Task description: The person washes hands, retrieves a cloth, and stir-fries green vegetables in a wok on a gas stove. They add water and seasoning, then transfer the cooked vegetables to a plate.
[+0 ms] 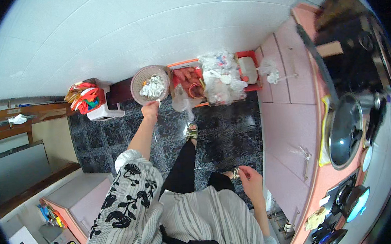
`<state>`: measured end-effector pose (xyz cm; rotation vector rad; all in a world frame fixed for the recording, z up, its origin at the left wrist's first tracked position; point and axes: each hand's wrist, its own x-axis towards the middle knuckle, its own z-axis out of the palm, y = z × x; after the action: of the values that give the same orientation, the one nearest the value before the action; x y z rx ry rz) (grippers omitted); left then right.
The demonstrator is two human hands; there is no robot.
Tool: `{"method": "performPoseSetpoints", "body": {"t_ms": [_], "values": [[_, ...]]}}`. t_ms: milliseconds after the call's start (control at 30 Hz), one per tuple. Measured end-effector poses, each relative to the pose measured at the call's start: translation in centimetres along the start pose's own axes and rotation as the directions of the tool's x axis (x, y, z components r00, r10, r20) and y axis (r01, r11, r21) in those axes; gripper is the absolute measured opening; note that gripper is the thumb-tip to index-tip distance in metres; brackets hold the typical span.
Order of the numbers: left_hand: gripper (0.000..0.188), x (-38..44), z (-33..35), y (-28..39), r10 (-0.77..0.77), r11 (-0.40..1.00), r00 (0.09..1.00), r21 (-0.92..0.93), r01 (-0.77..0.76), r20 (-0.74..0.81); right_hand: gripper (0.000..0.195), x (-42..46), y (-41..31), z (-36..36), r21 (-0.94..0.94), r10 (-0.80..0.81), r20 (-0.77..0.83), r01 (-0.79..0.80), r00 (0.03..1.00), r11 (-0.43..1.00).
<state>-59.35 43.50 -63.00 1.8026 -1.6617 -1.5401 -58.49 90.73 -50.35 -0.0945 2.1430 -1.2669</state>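
Note:
My left hand [150, 110] reaches to the front rim of a round woven-look waste basket [136, 83]. Between its fingers is a small white scrap [159, 102], too small to identify. Crumpled white waste [153, 87] lies inside the basket. My right hand [251, 181] hangs low at my right side, near the cupboard fronts. Its fingers are loosely bent, and no object shows in them, though the palm is hidden.
An orange-edged crate [183, 64] of reddish root vegetables [185, 74], clear plastic bags [223, 79] and a red bin [253, 56] line the wall. Left stands a white stool [102, 112] beside colourful bags [85, 96]. Pink cupboards [286, 124] and a counter with a lidded wok [344, 131] bound the right.

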Motion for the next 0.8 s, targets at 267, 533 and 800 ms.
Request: {"method": "performPoseSetpoints", "body": {"t_ms": [267,533,800], "values": [[0.019,2.9,-1.9,3.3,-0.03,0.937,0.985,-0.348,-0.032,-0.172,0.018,1.2,-0.6,-1.6,-0.103,-0.093,0.082,0.101,0.992,0.989],[0.016,1.6,-2.4,2.6,-0.016,0.966,0.982,-0.255,-0.033,-0.189,0.017,0.7,-2.2,-2.8,-0.145,-0.068,0.046,0.074,0.997,0.987],[0.008,-5.8,0.6,-2.6,0.084,0.963,0.92,0.206,-0.174,0.382,0.014,0.2,-2.8,-1.8,-0.05,-0.207,-0.113,0.202,0.972,0.978]]}}
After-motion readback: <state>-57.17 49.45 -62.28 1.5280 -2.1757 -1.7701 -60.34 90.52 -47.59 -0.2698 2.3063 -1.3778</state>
